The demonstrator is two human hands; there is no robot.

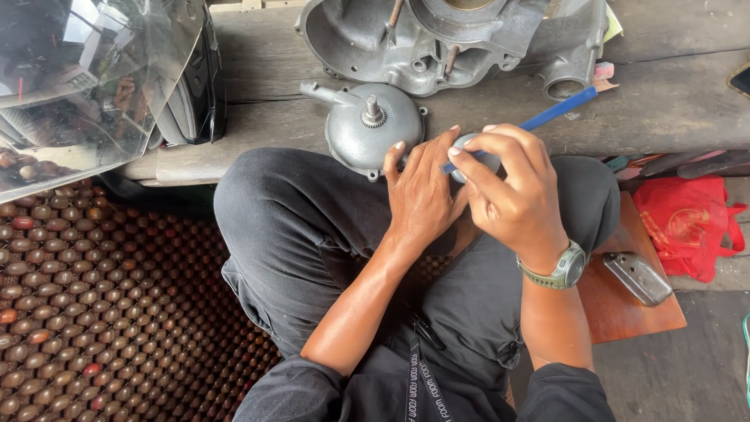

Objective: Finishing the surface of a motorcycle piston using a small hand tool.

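- As we look down over our knees, our left hand [422, 191] is curled round a small grey metal part [478, 156], gripping it from the left and steadying it above our lap, just in front of the wooden bench [672, 101].
- Our right hand [512, 187] is closed in a pinch on a blue-handled tool [558, 111], thumb and fingers tight on the shaft, with the working end resting on the part's face.
- We cannot tell what the tip looks like, since our fingers hide it, nor how much of the surface has been worked.
- We judge the job on this piece to be under way, not finished: the tool is on it and the part is not set down.
- On the bench, the round grey cover [371, 129] with its splined shaft sits apart from the large engine casing [437, 39] behind it, so nothing looks reassembled yet.
- A small metal plate [638, 277] lies untouched on the wooden board [625, 309] at our right.
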